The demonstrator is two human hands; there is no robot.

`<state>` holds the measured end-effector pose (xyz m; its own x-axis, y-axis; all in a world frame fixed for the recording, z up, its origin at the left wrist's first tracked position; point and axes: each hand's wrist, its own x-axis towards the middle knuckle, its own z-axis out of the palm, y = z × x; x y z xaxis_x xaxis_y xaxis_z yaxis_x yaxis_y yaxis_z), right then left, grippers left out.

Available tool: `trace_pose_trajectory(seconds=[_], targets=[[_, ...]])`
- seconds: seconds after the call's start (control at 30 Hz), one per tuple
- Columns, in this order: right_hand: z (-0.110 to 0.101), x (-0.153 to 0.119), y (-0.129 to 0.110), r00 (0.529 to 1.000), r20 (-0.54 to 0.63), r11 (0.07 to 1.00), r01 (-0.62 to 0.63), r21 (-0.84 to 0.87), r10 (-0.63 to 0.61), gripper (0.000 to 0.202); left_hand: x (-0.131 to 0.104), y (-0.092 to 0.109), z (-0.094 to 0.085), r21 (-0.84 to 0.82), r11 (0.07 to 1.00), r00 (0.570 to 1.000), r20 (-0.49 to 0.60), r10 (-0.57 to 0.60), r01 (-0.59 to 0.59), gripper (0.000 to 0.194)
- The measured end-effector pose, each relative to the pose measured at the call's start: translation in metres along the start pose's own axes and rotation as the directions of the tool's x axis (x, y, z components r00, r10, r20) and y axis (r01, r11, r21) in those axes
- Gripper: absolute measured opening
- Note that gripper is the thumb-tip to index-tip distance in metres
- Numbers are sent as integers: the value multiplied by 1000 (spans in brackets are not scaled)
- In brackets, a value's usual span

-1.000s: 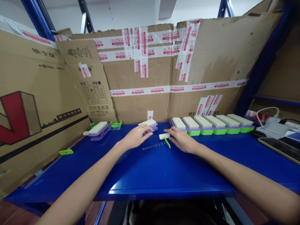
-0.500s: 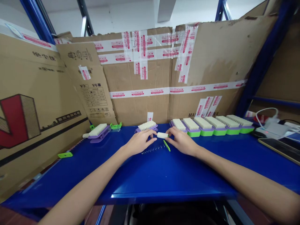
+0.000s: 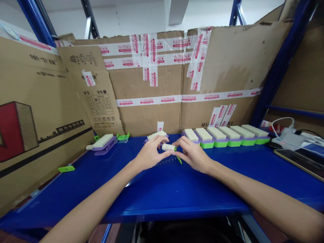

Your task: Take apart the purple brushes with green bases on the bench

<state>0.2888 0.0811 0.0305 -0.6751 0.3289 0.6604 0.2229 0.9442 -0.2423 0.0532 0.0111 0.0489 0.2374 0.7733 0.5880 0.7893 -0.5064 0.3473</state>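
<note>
A small white cylindrical piece with a green end [image 3: 167, 147] is held up above the blue table. My left hand [image 3: 149, 152] grips it between fingers and thumb. At its green end, my right hand [image 3: 193, 153] pinches with the index finger above and the thumb below. Under the hands lies a thin metal spring [image 3: 164, 162], partly hidden. A green plastic strip [image 3: 179, 160] rests beside it, mostly covered by my right hand. Just behind my left hand sits a purple brush with cream bristles [image 3: 156, 135].
Several purple-and-green brushes [image 3: 220, 138] stand in a row at the back right. Another purple brush [image 3: 103, 141] and a green clip part [image 3: 123, 137] are at the back left, a green piece [image 3: 66, 168] nearer. A phone [image 3: 300, 162] lies right; cardboard [image 3: 149, 111] walls the back.
The white piece has shifted slightly left and turned, so its green end shows more. Both hands have come closer together, covering more of the spring and green strip.
</note>
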Motion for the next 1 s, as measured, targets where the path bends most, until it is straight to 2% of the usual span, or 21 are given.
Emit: trace_pose_trajectory(seconds=[0.2, 0.33, 0.43, 0.53, 0.67, 0.77, 0.8, 0.87, 1.0], targets=[[-5, 0, -3, 997, 42, 985, 69, -156, -63, 36, 1, 10, 8, -170, 968, 983, 50, -177, 183, 35], [-5, 0, -4, 997, 55, 988, 63, -138, -56, 31, 0, 10, 9, -155, 974, 986, 40, -161, 166, 39], [-4, 0, -3, 999, 50, 996, 6, -86, -2, 28, 1, 0, 5, -91, 993, 997, -11, -75, 73, 38], [-1, 1, 0, 998, 10, 998, -58, -30, 58, 28, 2, -19, -4, 61, 998, 996, -85, 6, 0, 41], [-1, 1, 6, 993, -8, 993, -116, 30, 116, 25, 6, -45, -25, 233, 971, 990, -140, -30, 62, 40], [-2, 2, 7, 992, -7, 991, -124, 39, 125, 26, 8, -60, -45, 442, 874, 978, -137, -159, 204, 44], [-2, 2, 7, 992, -5, 991, -127, 40, 127, 26, 9, -65, -52, 521, 808, 962, -143, -234, 274, 44], [-3, 2, 7, 991, 0, 990, -132, 44, 133, 26, 8, -74, -64, 569, 737, 930, -187, -316, 365, 42], [-3, 3, 6, 992, 8, 991, -126, 41, 126, 25, 2, -92, -85, 618, 561, 826, -310, -470, 551, 36]])
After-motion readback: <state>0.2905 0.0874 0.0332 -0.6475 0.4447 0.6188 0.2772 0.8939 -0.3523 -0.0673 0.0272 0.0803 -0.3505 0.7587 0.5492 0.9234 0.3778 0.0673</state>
